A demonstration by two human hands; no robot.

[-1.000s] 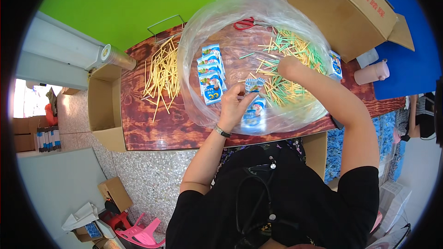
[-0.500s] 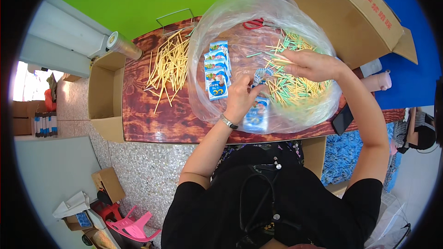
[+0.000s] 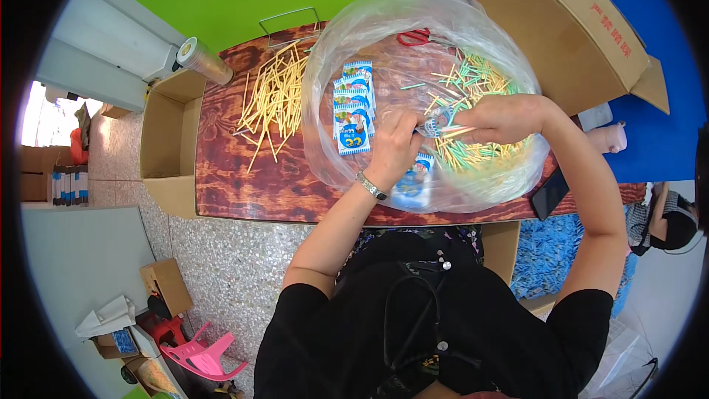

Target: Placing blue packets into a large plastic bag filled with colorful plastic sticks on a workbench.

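Dark red wood-grain tabletop (image 3: 251, 196) carries a round, clear plastic bag (image 3: 413, 4). Left of the bag lies a heap of yellow sticks (image 3: 273, 96); within its ring are overlapped blue-white sachets (image 3: 354, 137), red-handled scissors (image 3: 413, 37) and a green-and-yellow stick pile (image 3: 484, 154); right of it, a phone (image 3: 550, 193). Over the bag's middle, the left hand (image 3: 395, 144) pinches a small packet (image 3: 439, 117); the right hand (image 3: 509, 118), fingers closed, grips some loose sticks (image 3: 461, 131) at that packet. Counted: at least four overlapped sachets, one packet held, one scissors, one phone; the sticks are too many to count.
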